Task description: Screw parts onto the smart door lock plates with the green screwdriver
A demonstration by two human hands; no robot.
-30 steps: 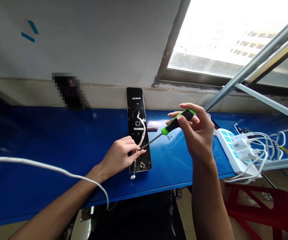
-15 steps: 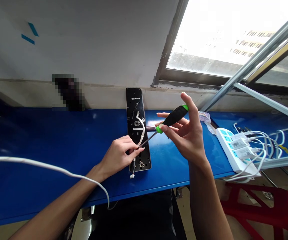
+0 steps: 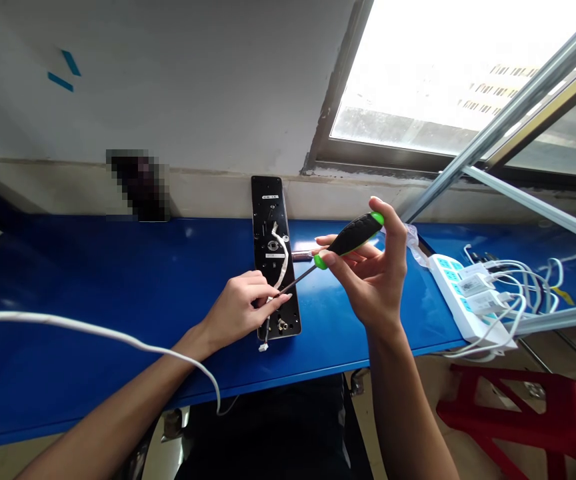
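Observation:
A long black panel (image 3: 279, 220), resembling part of a door lock, lies lengthwise away from me on the blue table. A metal lever handle (image 3: 302, 256) sticks out from its right side. My right hand (image 3: 375, 280) holds a black and green screwdriver (image 3: 352, 239) slantwise over the panel, index finger on the handle's end, thumb near its collar. At the lower part of the panel, my left hand (image 3: 243, 303) pinches around the screwdriver's tip; any screw there is hidden. A white-wrapped cable (image 3: 284, 260) runs down the panel, and a white plug (image 3: 263, 347) hangs out below my left fingers.
A white power strip (image 3: 451, 293) with several plugged adapters and cables stands on the right, beside a metal frame (image 3: 461, 173). One white cable (image 3: 93, 327) crosses above my left forearm. A red stool (image 3: 543, 400) is below right. The wall and window (image 3: 418, 80) lie behind.
My right hand has turned slightly at the screwdriver, its index finger and the handle's end sitting a little lower and farther right. My left hand stays pinched at the tip.

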